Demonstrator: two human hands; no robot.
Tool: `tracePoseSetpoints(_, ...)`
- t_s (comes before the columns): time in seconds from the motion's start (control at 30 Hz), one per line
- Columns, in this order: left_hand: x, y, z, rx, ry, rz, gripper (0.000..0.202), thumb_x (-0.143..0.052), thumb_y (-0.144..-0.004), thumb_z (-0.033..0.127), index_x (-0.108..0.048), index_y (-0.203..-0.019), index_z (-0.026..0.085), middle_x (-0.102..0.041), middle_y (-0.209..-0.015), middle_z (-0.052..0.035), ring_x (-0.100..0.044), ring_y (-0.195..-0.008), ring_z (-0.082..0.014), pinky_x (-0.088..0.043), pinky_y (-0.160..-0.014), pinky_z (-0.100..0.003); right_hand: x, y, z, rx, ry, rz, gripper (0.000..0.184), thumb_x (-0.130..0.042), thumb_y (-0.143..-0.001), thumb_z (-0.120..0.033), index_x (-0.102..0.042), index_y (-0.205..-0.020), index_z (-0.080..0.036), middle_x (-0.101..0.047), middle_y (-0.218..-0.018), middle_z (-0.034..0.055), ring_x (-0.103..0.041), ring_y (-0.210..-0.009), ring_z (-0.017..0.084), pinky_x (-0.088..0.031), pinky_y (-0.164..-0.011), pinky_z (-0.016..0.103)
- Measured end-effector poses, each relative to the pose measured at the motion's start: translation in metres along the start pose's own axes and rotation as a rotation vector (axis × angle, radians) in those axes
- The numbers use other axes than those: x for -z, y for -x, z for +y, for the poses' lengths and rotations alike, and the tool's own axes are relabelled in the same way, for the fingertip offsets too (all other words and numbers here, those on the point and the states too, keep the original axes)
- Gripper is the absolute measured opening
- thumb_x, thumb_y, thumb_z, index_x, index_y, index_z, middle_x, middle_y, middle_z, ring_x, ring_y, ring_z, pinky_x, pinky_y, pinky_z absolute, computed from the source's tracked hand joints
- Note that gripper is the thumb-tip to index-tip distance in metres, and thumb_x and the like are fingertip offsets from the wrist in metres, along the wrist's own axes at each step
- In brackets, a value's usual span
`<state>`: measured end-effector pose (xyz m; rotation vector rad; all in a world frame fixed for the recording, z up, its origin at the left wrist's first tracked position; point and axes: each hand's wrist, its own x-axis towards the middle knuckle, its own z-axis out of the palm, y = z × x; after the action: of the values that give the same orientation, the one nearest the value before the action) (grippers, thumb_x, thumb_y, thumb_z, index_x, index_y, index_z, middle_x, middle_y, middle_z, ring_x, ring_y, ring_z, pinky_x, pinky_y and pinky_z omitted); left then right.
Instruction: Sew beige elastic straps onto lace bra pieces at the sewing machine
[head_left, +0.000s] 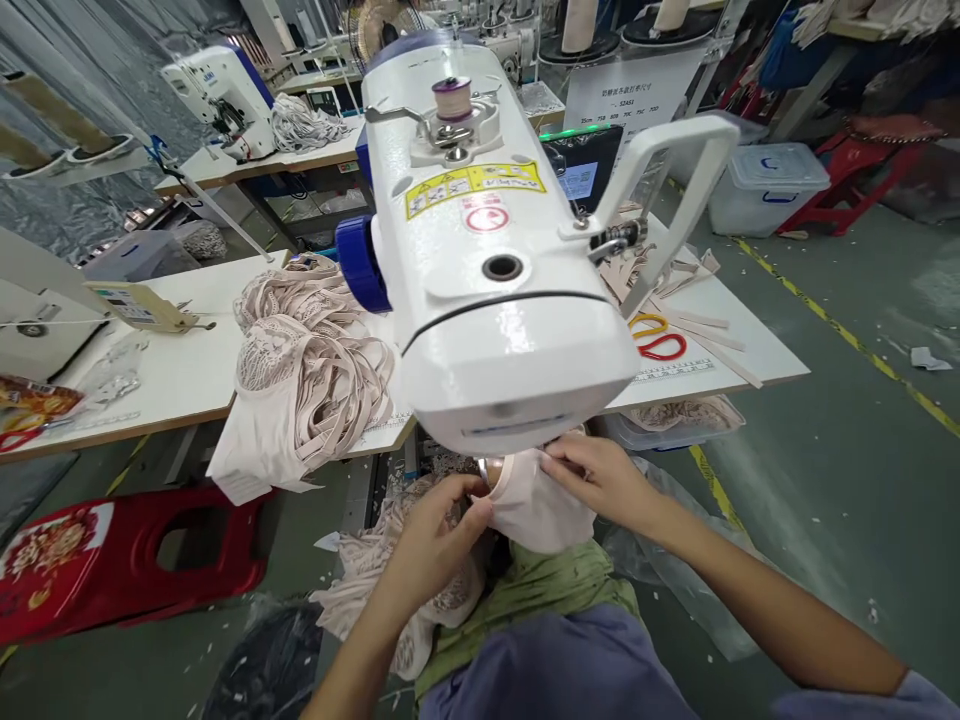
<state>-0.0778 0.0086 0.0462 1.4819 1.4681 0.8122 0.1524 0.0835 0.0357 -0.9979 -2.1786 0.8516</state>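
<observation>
A pale pink bra [544,510] hangs under the front end of a white sewing machine [510,340], over my lap. My left hand [442,535] pinches its left edge between thumb and fingers. The upper right part of the same bra is gripped by my right hand [600,478], close below the machine head. The machine head hides the needle and the fabric under it. More pink lace garments [360,580] hang down beside my left forearm. On the table's left side lies a heap of pink bras [300,370] with loose straps.
Scissors with red and yellow handles [661,346] lie among fabric strips [697,325] on the table's right. A red stool [135,560] stands on the floor at left. Below the table's right side sits a clear bin [675,425]. Another sewing machine [225,105] stands behind.
</observation>
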Motion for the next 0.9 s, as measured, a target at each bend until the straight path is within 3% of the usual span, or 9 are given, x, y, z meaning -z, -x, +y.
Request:
tracePoseSetpoints(0.1, -0.001, 0.002, 0.000, 0.034, 0.131, -0.254, 0.036, -0.056, -0.087, 0.050, -0.069, -0.098, 0.018, -0.070, -0.099, -0.0066, -0.062, -0.091, -0.0237, -0.046, -0.077, -0.029, -0.002, 0.026, -0.022, -0.040, -0.127, -0.123, 0.045, -0.041, -0.101, -0.048, -0.056, -0.070, -0.019, -0.052, -0.062, 0.0001, -0.049, -0.059, 0.013, -0.036, -0.056, 0.025)
tracePoseSetpoints(0.2, -0.003, 0.014, -0.005, 0.057, 0.364, -0.360, 0.034, -0.056, -0.090, 0.049, -0.068, -0.094, 0.017, -0.068, -0.092, -0.0047, -0.059, -0.084, -0.0197, -0.044, -0.072, -0.025, -0.014, 0.047, -0.038, -0.102, -0.385, -0.250, 0.043, -0.048, -0.100, -0.049, -0.056, -0.070, -0.018, -0.050, -0.064, -0.0020, -0.048, -0.060, 0.011, -0.036, -0.057, 0.024)
tracePoseSetpoints(0.33, 0.016, 0.036, -0.004, 0.094, 0.297, -0.155, 0.031, -0.055, -0.092, 0.044, -0.064, -0.082, 0.016, -0.056, -0.073, 0.0004, -0.050, -0.068, -0.0138, -0.039, -0.063, -0.023, -0.056, 0.044, -0.042, -0.204, -0.729, -0.358, 0.035, -0.062, -0.091, -0.054, -0.065, -0.091, -0.019, -0.059, -0.086, 0.0012, -0.055, -0.077, 0.015, -0.044, -0.072, 0.025)
tracePoseSetpoints(0.43, 0.038, 0.043, 0.004, 0.117, 0.134, -0.095, 0.031, -0.053, -0.090, 0.042, -0.061, -0.074, 0.017, -0.052, -0.067, 0.0019, -0.045, -0.062, -0.0130, -0.034, -0.058, -0.023, -0.094, 0.021, -0.043, -0.411, -1.113, -0.317, 0.049, -0.076, -0.076, -0.060, -0.068, -0.105, -0.021, -0.063, -0.097, 0.0035, -0.059, -0.087, 0.017, -0.049, -0.085, 0.029)
tracePoseSetpoints(0.5, 0.046, 0.041, 0.005, 0.146, 0.044, -0.136, 0.030, -0.050, -0.089, 0.040, -0.060, -0.071, 0.018, -0.052, -0.065, 0.0018, -0.044, -0.061, -0.0137, -0.033, -0.057, -0.024, -0.113, 0.008, -0.044, -0.663, -1.370, -0.231, 0.052, -0.082, -0.067, -0.059, -0.071, -0.102, -0.023, -0.062, -0.083, 0.0002, -0.058, -0.074, 0.014, -0.051, -0.073, 0.026)
tracePoseSetpoints(0.57, 0.045, 0.038, -0.003, 0.182, -0.049, -0.102, 0.026, -0.052, -0.086, 0.039, -0.061, -0.072, 0.019, -0.056, -0.069, -0.0001, -0.048, -0.065, -0.0164, -0.035, -0.059, -0.026, -0.126, 0.002, -0.041, -0.818, -1.465, -0.090, 0.047, -0.089, -0.060, -0.052, -0.072, -0.093, -0.023, -0.058, -0.071, -0.0034, -0.054, -0.064, 0.011, -0.050, -0.063, 0.021)
tracePoseSetpoints(0.7, 0.019, 0.032, -0.036, 0.233, -0.051, 0.298, 0.021, -0.064, -0.076, 0.041, -0.060, -0.075, 0.021, -0.059, -0.076, -0.0039, -0.054, -0.077, -0.0228, -0.041, -0.067, -0.030, -0.141, 0.012, -0.025, -0.647, -1.178, 0.170, 0.030, -0.083, -0.070, -0.045, -0.067, -0.081, -0.022, -0.063, -0.077, -0.0010, -0.060, -0.074, 0.014, -0.052, -0.074, 0.026)
tracePoseSetpoints(0.73, 0.009, 0.030, -0.045, 0.236, -0.007, 0.335, 0.023, -0.065, -0.076, 0.044, -0.059, -0.074, 0.021, -0.059, -0.075, -0.0037, -0.055, -0.076, -0.0226, -0.042, -0.066, -0.031, -0.143, 0.016, -0.020, -0.581, -1.054, 0.186, 0.026, -0.078, -0.075, -0.044, -0.066, -0.081, -0.022, -0.065, -0.080, 0.0005, -0.061, -0.077, 0.017, -0.053, -0.077, 0.029)
tracePoseSetpoints(0.9, -0.033, 0.024, -0.071, 0.227, 0.213, 0.250, 0.043, -0.052, -0.084, 0.059, -0.064, -0.079, 0.018, -0.065, -0.072, -0.0041, -0.061, -0.070, -0.0199, -0.048, -0.063, -0.028, -0.138, 0.033, -0.005, -0.200, -0.416, 0.064, 0.010, -0.063, -0.081, -0.031, -0.068, -0.084, -0.023, -0.067, -0.095, 0.0072, -0.064, -0.090, 0.024, -0.053, -0.081, 0.037)
